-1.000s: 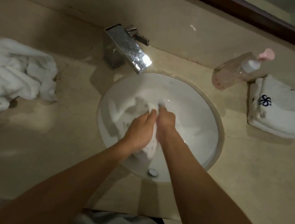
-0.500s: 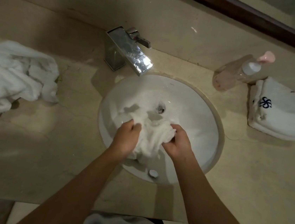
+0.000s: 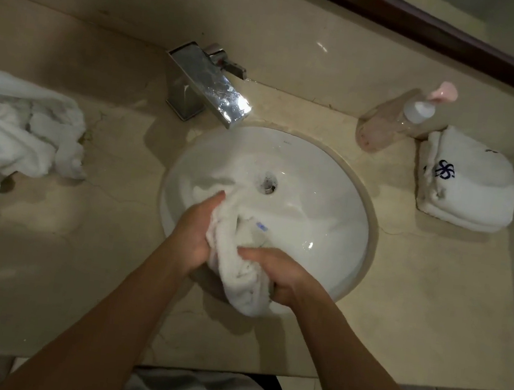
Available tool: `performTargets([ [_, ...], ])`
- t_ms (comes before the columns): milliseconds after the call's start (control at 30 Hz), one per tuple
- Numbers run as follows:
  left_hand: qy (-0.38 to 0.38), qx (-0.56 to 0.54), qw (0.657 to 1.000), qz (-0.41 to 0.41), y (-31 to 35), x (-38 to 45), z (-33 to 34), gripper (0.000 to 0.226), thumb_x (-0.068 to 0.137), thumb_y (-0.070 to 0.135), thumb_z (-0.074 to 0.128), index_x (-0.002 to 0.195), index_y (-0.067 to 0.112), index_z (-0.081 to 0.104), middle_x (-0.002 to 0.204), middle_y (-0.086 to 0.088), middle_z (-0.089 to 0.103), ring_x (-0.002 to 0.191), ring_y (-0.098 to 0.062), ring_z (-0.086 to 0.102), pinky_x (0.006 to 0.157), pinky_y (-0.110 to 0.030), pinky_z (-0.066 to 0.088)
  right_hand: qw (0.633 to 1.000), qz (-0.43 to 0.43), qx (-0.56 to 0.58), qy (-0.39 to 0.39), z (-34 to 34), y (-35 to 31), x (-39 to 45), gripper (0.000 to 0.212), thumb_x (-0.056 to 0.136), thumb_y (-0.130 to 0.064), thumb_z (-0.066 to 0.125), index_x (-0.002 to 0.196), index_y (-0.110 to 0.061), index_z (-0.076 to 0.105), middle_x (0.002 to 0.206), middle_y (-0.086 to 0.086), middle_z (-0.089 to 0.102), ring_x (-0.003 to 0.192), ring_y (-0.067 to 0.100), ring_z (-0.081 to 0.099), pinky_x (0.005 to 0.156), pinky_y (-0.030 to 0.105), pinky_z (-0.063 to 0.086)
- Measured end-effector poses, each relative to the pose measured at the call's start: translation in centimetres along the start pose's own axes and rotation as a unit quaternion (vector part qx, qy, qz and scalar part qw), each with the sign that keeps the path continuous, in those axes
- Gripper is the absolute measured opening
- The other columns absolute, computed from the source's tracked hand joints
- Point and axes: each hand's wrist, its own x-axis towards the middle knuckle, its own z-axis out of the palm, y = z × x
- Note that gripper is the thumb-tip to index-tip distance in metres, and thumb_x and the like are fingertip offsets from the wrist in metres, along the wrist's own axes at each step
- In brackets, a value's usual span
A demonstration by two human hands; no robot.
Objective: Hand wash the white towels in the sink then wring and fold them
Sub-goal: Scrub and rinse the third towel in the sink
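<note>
While over the sink: both hands grip one white towel.
Left hand: curled round the towel's upper part.
Right hand: clenched on its lower bunch.
Counter: crumpled towels left, folded towel right.

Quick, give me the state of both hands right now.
Left hand: closed, gripping the white towel over the sink.
Right hand: closed, gripping the same towel lower down.
</note>
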Motion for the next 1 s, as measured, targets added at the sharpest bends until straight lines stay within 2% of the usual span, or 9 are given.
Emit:
performTargets([
  [100,-0.084,-0.084,0.992,0.045,2.2,-1.9,0.4,0.036,0.101,0.034,0.046,0.120,0.010,0.066,0.111,-0.009,0.071,0.096,-0.021,0.070,0.075,-0.031,0.059,0.982,-0.042,0.184,-0.023,-1.5,-0.6,0.5,0.049,0.074,-0.017,0.084,0.115,0.003,0.065,0.110,0.017,0.069,0.096,0.024,0.069,0.082,0.031,0.059],
  [167,-0.118,-0.094,0.986,0.075,2.8,-3.1,0.1,0.045,0.105,0.034,0.037,0.101,0.014,0.078,0.103,-0.007,0.075,0.094,-0.018,0.072,0.074,-0.028,0.058,0.941,-0.079,0.322,-0.062,-3.1,-0.8,0.7,0.084,0.057,-0.016,0.096,0.129,0.005,0.060,0.128,0.020,0.063,0.116,0.028,0.063,0.099,0.039,0.054],
  [233,-0.104,-0.067,0.989,0.075,2.7,-2.7,-0.5,0.044,0.099,0.048,0.046,0.099,0.018,0.079,0.102,-0.006,0.075,0.095,-0.020,0.072,0.077,-0.030,0.057,0.919,-0.116,0.369,-0.079,-3.2,-1.5,-0.7,0.067,0.075,-0.016,0.086,0.133,0.003,0.059,0.137,0.021,0.059,0.126,0.033,0.058,0.108,0.046,0.046],
  [367,0.046,0.088,0.995,0.020,0.7,0.7,-0.2,0.096,0.052,0.085,0.072,0.123,0.020,0.065,0.118,-0.007,0.070,0.101,-0.026,0.070,0.095,-0.040,0.052,0.966,-0.177,0.190,0.021,-0.2,-2.3,-1.5,0.049,0.102,-0.038,0.053,0.137,-0.005,0.057,0.133,0.015,0.064,0.125,0.029,0.060,0.113,0.045,0.042],
  [467,0.051,0.255,0.964,0.060,-0.2,-1.6,2.7,0.069,0.089,0.075,0.039,0.104,0.016,0.069,0.093,-0.004,0.073,0.086,-0.020,0.069,0.083,-0.032,0.054,0.937,-0.300,-0.096,0.154,3.0,-3.5,-1.8,0.029,0.103,-0.034,0.051,0.116,-0.011,0.065,0.110,0.006,0.072,0.104,0.019,0.070,0.094,0.032,0.055],
  [533,0.046,0.318,0.942,0.092,-0.8,-3.4,4.3,0.069,0.095,0.070,0.026,0.107,0.016,0.068,0.096,-0.002,0.072,0.089,-0.019,0.067,0.085,-0.034,0.053,0.923,-0.315,-0.108,0.192,3.5,-4.4,-0.6,0.029,0.104,-0.033,0.046,0.105,-0.013,0.067,0.101,0.007,0.072,0.097,0.022,0.071,0.087,0.033,0.058],
  [667,0.121,0.304,0.940,0.101,0.7,-0.9,3.2,0.071,0.098,0.064,0.027,0.112,0.007,0.066,0.109,-0.014,0.069,0.098,-0.029,0.064,0.089,-0.036,0.050,0.906,-0.306,-0.189,0.223,5.2,-3.4,1.0,0.068,0.089,-0.058,0.041,0.130,-0.007,0.059,0.130,0.016,0.064,0.122,0.032,0.059,0.106,0.051,0.046],
  [833,0.070,0.361,0.922,0.122,-0.8,-1.7,3.7,0.060,0.101,0.058,0.027,0.102,0.013,0.066,0.096,-0.009,0.069,0.090,-0.023,0.065,0.086,-0.032,0.048,0.905,-0.264,-0.139,0.304,3.8,-4.4,2.8,0.046,0.093,-0.041,0.038,0.106,-0.005,0.065,0.108,0.018,0.069,0.103,0.038,0.065,0.095,0.051,0.052],
  [1000,0.130,0.326,0.930,0.114,0.7,-0.1,2.8,0.062,0.103,0.053,0.027,0.124,0.006,0.061,0.122,-0.019,0.064,0.109,-0.031,0.062,0.093,-0.035,0.047,0.909,-0.306,-0.166,0.231,5.5,-3.2,3.5,0.051,0.081,-0.050,0.039,0.102,-0.011,0.066,0.103,0.014,0.071,0.099,0.033,0.067,0.091,0.044,0.053],
])
